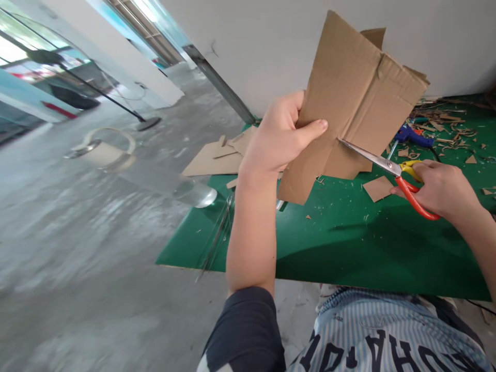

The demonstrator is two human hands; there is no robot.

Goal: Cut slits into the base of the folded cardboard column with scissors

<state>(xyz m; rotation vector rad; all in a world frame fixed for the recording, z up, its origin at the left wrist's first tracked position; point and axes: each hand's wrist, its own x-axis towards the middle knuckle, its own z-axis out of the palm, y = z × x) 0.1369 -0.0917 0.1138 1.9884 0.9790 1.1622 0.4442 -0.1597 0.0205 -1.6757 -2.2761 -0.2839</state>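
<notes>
My left hand [289,132] grips a folded piece of brown cardboard [341,77] by its left edge, thumb on the near face, and holds it up above the table. In my right hand [442,188] is a pair of scissors [382,161] with one red and one yellow handle. Their blades point left, and the tips meet the cardboard near a crease at its lower middle. Whether the far blade is behind the cardboard I cannot tell. A small square cardboard piece [376,189] lies on the table just below the scissors.
The green table [329,248] carries a blue glue gun [414,137] and many cardboard scraps [457,124] at the right. Flat cardboard sheets [213,159] lie at the back left, near a clear plastic bottle [194,192] and thin metal rods [217,232]. A white wall [271,46] rises behind.
</notes>
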